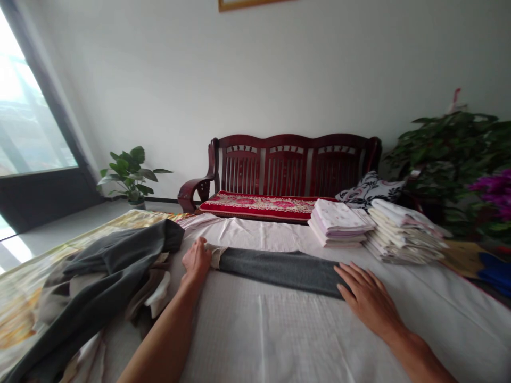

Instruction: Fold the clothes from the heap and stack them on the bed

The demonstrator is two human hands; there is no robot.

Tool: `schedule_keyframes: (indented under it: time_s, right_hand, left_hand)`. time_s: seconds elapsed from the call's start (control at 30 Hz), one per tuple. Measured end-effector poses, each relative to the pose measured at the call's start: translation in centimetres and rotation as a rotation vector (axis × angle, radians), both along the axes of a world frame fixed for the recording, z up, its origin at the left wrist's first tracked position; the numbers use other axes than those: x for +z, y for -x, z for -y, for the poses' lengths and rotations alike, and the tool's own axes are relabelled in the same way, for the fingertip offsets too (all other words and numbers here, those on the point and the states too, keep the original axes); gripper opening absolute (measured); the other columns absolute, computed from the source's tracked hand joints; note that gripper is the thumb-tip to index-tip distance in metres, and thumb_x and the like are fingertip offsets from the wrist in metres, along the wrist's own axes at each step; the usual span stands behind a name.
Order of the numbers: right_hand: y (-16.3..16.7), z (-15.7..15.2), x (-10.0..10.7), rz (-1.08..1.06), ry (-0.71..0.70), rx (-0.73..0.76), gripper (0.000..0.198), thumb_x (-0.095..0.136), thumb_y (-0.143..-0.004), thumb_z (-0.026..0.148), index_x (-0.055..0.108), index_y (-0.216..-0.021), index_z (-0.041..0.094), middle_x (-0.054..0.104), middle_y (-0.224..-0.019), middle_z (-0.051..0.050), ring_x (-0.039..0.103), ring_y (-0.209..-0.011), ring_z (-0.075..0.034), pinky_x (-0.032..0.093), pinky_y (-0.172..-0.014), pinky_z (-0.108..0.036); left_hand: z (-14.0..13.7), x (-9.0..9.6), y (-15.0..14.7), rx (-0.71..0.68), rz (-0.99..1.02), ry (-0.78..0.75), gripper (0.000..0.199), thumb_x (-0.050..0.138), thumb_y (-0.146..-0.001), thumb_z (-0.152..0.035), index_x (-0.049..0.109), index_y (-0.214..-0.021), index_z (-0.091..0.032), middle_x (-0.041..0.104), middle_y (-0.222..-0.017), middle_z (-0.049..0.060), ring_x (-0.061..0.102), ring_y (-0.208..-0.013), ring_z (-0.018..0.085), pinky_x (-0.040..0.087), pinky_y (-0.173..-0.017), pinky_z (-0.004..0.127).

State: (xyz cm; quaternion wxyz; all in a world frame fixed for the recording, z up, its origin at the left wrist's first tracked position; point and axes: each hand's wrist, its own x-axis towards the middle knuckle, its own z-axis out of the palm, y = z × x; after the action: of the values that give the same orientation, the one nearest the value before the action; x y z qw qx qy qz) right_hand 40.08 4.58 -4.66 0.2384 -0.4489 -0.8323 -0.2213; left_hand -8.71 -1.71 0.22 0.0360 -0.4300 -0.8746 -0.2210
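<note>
A dark grey garment (275, 268), which looks like a pair of trousers folded lengthwise, lies as a long strip across the white sheet (255, 330). My left hand (197, 259) is closed at its left end, where a beige edge shows, with fingers curled around the cloth. At the other end, my right hand (365, 298) rests with fingers spread, the fingertips on the grey fabric. Left of my left forearm lies a loose heap of dark grey clothes (115, 276), mixed with beige and white pieces.
Two stacks stand at the far right of the sheet: folded printed cloths (339, 221) and folded cream cloths (403, 236). Behind is a dark red wooden sofa (285, 170) with a patterned cushion (371, 189). Potted plants (133, 173) stand on both sides. A yellow patterned cloth (19, 298) lies left.
</note>
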Motion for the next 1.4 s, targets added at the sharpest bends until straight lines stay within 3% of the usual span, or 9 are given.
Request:
schedule_keyframes:
  time_s: [0.1, 0.2, 0.33, 0.47, 0.63, 0.97, 1.07, 1.17, 1.4]
  right_hand:
    - [0.3, 0.4, 0.4, -0.013, 0.003, 0.135, 0.036, 0.046, -0.094, 0.033, 0.068, -0.122, 0.025, 0.069, -0.128, -0.005, 0.059, -0.124, -0.025, 0.039, -0.11, -0.048]
    - [1.9, 1.0, 0.9, -0.049, 0.076, 0.2, 0.037, 0.048, -0.095, 0.034, 0.067, -0.125, 0.024, 0.068, -0.13, -0.005, 0.059, -0.126, -0.025, 0.04, -0.111, -0.048]
    - [6.4, 1.8, 2.3, -0.05, 0.313, 0.243, 0.042, 0.039, -0.1, 0.034, 0.062, -0.133, 0.022, 0.063, -0.138, -0.007, 0.054, -0.132, -0.023, 0.039, -0.114, -0.048]
    - [12.2, 1.6, 4.2, -0.008, 0.497, 0.239, 0.052, 0.032, -0.102, 0.039, 0.052, -0.143, 0.015, 0.051, -0.149, -0.012, 0.042, -0.141, -0.025, 0.034, -0.117, -0.049]
    - [16.5, -0.1, 4.0, 0.114, 0.594, 0.212, 0.057, 0.028, -0.103, 0.044, 0.04, -0.152, 0.016, 0.036, -0.159, -0.012, 0.031, -0.148, -0.025, 0.028, -0.119, -0.05]
    - [12.1, -1.0, 1.3, 0.098, 0.421, -0.028, 0.056, 0.035, -0.1, 0.042, 0.043, -0.15, 0.018, 0.038, -0.158, -0.011, 0.035, -0.146, -0.027, 0.03, -0.118, -0.049]
    - [12.6, 0.1, 1.4, 0.058, 0.406, -0.059, 0.054, 0.036, -0.1, 0.04, 0.044, -0.15, 0.019, 0.038, -0.158, -0.011, 0.035, -0.146, -0.027, 0.029, -0.118, -0.049]
    - [12.9, 1.1, 1.6, 0.098, 0.417, 0.053, 0.052, 0.034, -0.101, 0.038, 0.045, -0.149, 0.023, 0.04, -0.158, -0.007, 0.035, -0.146, -0.024, 0.029, -0.118, -0.047]
    - [8.0, 1.6, 0.9, 0.127, 0.423, -0.09, 0.058, 0.029, -0.101, 0.046, 0.039, -0.152, 0.022, 0.038, -0.159, -0.009, 0.032, -0.147, -0.026, 0.028, -0.118, -0.048]
  left_hand:
    - [-0.1, 0.2, -1.0, -0.09, -0.127, -0.122, 0.045, 0.046, -0.088, -0.012, 0.058, -0.13, -0.022, 0.063, -0.128, 0.012, 0.059, -0.118, 0.029, 0.044, -0.098, 0.043]
    - [-0.4, 0.3, -3.1, -0.358, -0.139, -0.243, 0.037, 0.042, -0.093, -0.014, 0.065, -0.12, -0.023, 0.068, -0.123, 0.007, 0.062, -0.112, 0.022, 0.046, -0.098, 0.034]
    - [-1.0, -0.6, -6.2, -0.626, -0.141, -0.181, 0.036, 0.04, -0.1, -0.024, 0.066, -0.123, -0.023, 0.068, -0.127, 0.005, 0.059, -0.123, 0.021, 0.042, -0.108, 0.034]
    - [-1.1, -2.3, -7.5, -0.623, -0.283, 0.013, 0.048, 0.045, -0.099, -0.044, 0.054, -0.142, -0.025, 0.052, -0.149, 0.009, 0.036, -0.145, 0.032, 0.024, -0.119, 0.054]
    - [-0.9, -3.2, -6.8, -0.561, -0.295, 0.125, 0.06, 0.039, -0.097, -0.057, 0.043, -0.15, -0.029, 0.04, -0.158, 0.01, 0.025, -0.149, 0.034, 0.016, -0.118, 0.06]
    - [-0.9, -2.9, -6.7, -0.501, -0.251, 0.089, 0.057, 0.048, -0.095, -0.052, 0.05, -0.146, -0.027, 0.04, -0.158, 0.011, 0.024, -0.149, 0.039, 0.011, -0.118, 0.065]
    - [-0.9, -2.4, -7.6, -0.645, -0.292, 0.023, 0.053, 0.049, -0.096, -0.038, 0.048, -0.147, -0.025, 0.034, -0.161, 0.009, 0.022, -0.151, 0.032, 0.016, -0.121, 0.054]
    - [-0.9, -2.4, -8.7, -0.847, -0.26, 0.031, 0.052, 0.044, -0.099, -0.038, 0.042, -0.15, -0.028, 0.036, -0.16, 0.005, 0.026, -0.15, 0.027, 0.023, -0.121, 0.047]
    - [-0.5, -3.2, -8.1, -0.772, -0.286, 0.13, 0.054, 0.041, -0.098, -0.052, 0.044, -0.149, -0.033, 0.035, -0.161, 0.006, 0.028, -0.149, 0.032, 0.02, -0.119, 0.054]
